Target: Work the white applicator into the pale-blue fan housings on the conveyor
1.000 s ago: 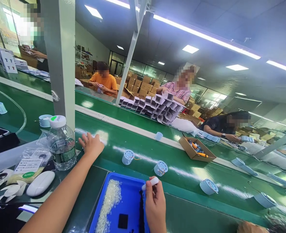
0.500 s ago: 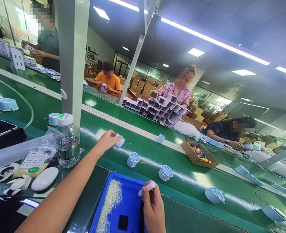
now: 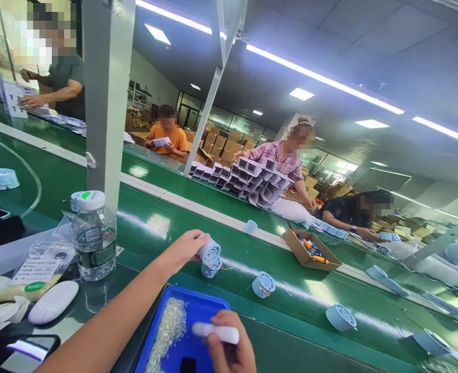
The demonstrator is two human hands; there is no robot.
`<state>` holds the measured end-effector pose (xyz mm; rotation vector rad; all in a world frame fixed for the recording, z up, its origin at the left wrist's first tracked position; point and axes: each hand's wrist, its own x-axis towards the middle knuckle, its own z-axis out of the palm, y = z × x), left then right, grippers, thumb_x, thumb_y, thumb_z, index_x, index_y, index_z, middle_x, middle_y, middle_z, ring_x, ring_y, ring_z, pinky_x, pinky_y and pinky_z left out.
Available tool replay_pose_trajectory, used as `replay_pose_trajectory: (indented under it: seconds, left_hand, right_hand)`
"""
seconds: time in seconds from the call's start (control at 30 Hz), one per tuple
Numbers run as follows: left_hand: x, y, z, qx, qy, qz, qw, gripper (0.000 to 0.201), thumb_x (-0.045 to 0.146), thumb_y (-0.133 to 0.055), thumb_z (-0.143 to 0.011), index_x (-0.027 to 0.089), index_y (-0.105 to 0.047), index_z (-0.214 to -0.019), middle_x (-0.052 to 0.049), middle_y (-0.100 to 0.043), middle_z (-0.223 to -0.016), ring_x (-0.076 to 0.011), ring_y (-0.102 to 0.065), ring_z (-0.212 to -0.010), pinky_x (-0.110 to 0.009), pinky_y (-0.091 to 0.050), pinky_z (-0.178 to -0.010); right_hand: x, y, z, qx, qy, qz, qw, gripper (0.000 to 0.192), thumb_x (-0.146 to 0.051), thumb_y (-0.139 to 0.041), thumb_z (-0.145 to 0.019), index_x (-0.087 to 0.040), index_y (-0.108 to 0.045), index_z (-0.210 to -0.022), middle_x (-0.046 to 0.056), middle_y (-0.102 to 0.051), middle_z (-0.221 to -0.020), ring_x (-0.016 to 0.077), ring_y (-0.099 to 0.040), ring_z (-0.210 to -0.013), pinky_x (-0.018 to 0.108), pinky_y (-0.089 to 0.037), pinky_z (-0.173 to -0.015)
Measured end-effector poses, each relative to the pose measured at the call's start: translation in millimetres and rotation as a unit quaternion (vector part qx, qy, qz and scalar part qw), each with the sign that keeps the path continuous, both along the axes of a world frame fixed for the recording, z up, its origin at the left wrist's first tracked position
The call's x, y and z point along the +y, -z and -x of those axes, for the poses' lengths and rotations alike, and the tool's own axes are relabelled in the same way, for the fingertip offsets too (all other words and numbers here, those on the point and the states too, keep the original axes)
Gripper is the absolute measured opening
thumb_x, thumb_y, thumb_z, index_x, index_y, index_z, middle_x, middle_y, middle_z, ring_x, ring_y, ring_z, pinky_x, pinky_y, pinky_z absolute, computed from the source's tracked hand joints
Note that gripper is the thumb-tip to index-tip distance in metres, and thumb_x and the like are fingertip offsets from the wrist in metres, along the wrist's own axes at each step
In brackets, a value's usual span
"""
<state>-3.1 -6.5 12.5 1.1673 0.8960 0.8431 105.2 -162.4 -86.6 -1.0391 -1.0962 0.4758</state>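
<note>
My left hand (image 3: 182, 249) grips a small pale-blue round housing (image 3: 210, 252) and holds it just above the green conveyor belt (image 3: 299, 305). A second housing (image 3: 209, 270) with orange wires lies right under it. My right hand (image 3: 229, 353) is closed on a white pen-shaped tool (image 3: 215, 332), held level over the blue tray (image 3: 198, 309). The tray holds a heap of tiny clear bits (image 3: 167, 331). Other housings (image 3: 262, 284) (image 3: 340, 317) lie farther right along the belt.
At my left stand a water bottle (image 3: 92, 235), a plastic bag (image 3: 38, 264) and a white oval case (image 3: 53, 309). A grey post (image 3: 106, 98) rises behind them. A cardboard box (image 3: 310, 250) sits on the belt. Stacked white cartons (image 3: 248, 178) and several workers are on the far side.
My left hand picked a housing off the belt at the left and brought it right and toward me, above another housing. My right hand dropped lower and tipped the white tool level.
</note>
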Motion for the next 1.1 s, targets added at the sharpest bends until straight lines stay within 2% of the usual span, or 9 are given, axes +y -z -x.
replay_pose_trajectory:
  seconds: [0.1,0.23,0.4,0.6,0.73,0.83,0.93,1.1]
  left_hand:
    - [-5.7,-0.1,-7.8,0.024,0.005,-0.012,1.0,0.037,0.049,-0.062,-0.066,0.015,-0.054,-0.078,0.0,-0.056,-0.073,-0.0131,-0.051,-0.067,-0.028,-0.045,-0.061]
    - [-15.1,-6.1,-15.4,0.025,0.041,-0.016,0.999,0.037,0.048,-0.065,-0.064,0.016,-0.05,-0.072,0.002,-0.053,-0.068,-0.0109,-0.048,-0.063,-0.027,-0.045,-0.06]
    - [-22.7,-11.7,-19.0,0.02,0.065,-0.014,0.998,0.037,0.049,-0.066,-0.063,0.017,-0.047,-0.069,0.002,-0.053,-0.067,-0.0114,-0.049,-0.061,-0.029,-0.047,-0.061]
    - [-21.9,-7.0,-20.8,0.023,0.067,-0.028,0.997,0.036,0.049,-0.066,-0.064,0.017,-0.048,-0.069,0.003,-0.054,-0.066,-0.0111,-0.05,-0.06,-0.027,-0.046,-0.06]
    - [-18.9,-6.1,-19.0,0.027,0.064,-0.023,0.997,0.037,0.049,-0.066,-0.063,0.017,-0.048,-0.068,0.003,-0.053,-0.065,-0.0108,-0.049,-0.059,-0.027,-0.045,-0.059]
    - [-14.5,-9.1,-13.3,0.053,0.042,-0.034,0.997,0.037,0.051,-0.065,-0.063,0.017,-0.05,-0.07,0.003,-0.054,-0.067,-0.0113,-0.05,-0.06,-0.026,-0.044,-0.059]
    - [-9.0,-13.9,-5.8,0.068,0.02,-0.048,0.996,0.037,0.052,-0.064,-0.064,0.017,-0.051,-0.071,0.002,-0.055,-0.068,-0.0117,-0.051,-0.062,-0.025,-0.044,-0.058]
    - [-3.9,-20.9,2.4,0.054,0.003,-0.042,0.998,0.038,0.051,-0.066,-0.063,0.017,-0.052,-0.072,0.002,-0.056,-0.068,-0.0118,-0.052,-0.062,-0.026,-0.044,-0.058]
  right_hand:
    - [4.2,-9.1,-10.3,0.127,0.052,0.003,0.991,0.021,-0.038,-0.065,-0.078,-0.022,-0.063,-0.091,0.005,-0.066,-0.094,0.0181,-0.067,-0.074,0.028,-0.054,-0.066]
    - [5.1,-21.9,-18.8,0.187,0.059,0.046,0.979,0.032,-0.041,-0.064,-0.078,-0.017,-0.061,-0.099,0.009,-0.069,-0.097,0.0205,-0.067,-0.085,0.031,-0.054,-0.076]
    - [4.6,-28.2,-18.0,0.216,0.064,0.065,0.972,0.037,-0.045,-0.064,-0.077,-0.016,-0.061,-0.099,0.011,-0.07,-0.099,0.0225,-0.067,-0.088,0.033,-0.053,-0.079]
    - [5.1,-30.5,-14.7,0.209,0.077,0.05,0.974,0.035,-0.044,-0.065,-0.076,-0.016,-0.062,-0.097,0.011,-0.069,-0.1,0.0235,-0.068,-0.087,0.033,-0.054,-0.075]
    - [2.0,-28.5,-20.5,0.176,0.084,0.06,0.979,0.035,-0.043,-0.064,-0.077,-0.016,-0.062,-0.099,0.011,-0.07,-0.094,0.0224,-0.068,-0.083,0.034,-0.054,-0.075]
    - [-0.4,-23.5,-27.9,0.128,0.069,0.069,0.987,0.03,-0.041,-0.065,-0.077,-0.017,-0.063,-0.095,0.006,-0.068,-0.086,0.0171,-0.066,-0.07,0.028,-0.054,-0.066]
    - [0.5,-18.7,-29.2,0.064,0.019,0.096,0.993,0.025,-0.042,-0.057,-0.083,-0.018,-0.061,-0.086,0.002,-0.063,-0.075,0.0123,-0.058,-0.058,0.024,-0.05,-0.056]
    - [1.7,-17.3,-19.4,-0.067,-0.074,0.141,0.985,0.02,-0.037,-0.05,-0.088,-0.019,-0.056,-0.081,-0.001,-0.055,-0.067,0.0116,-0.051,-0.057,0.022,-0.044,-0.054]
